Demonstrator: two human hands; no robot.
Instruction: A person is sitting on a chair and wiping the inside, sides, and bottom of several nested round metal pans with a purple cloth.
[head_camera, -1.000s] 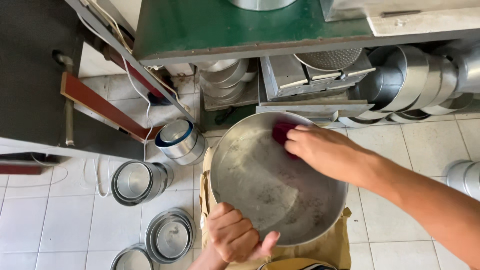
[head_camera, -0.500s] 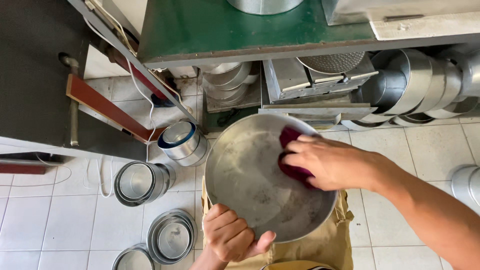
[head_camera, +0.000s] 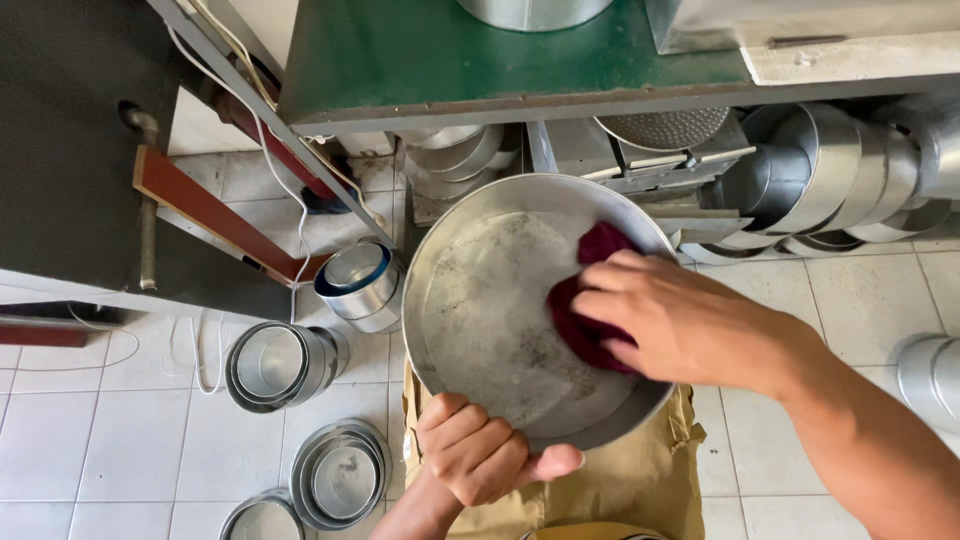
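A large round metal pan is tilted toward me above my lap. My left hand grips its near rim from below, thumb over the edge. My right hand presses a dark red cloth against the pan's inner bottom on its right side; my fingers cover much of the cloth. The pan's inside looks dull and smudged.
Stacks of round metal tins stand on the white tiled floor at left and one lies tipped. More tins lie under the green table, at right. A tan cloth covers my lap.
My right hand has slid the red cloth from the pan's far rim down toward the middle right of its bottom. My left hand keeps its hold on the near rim.
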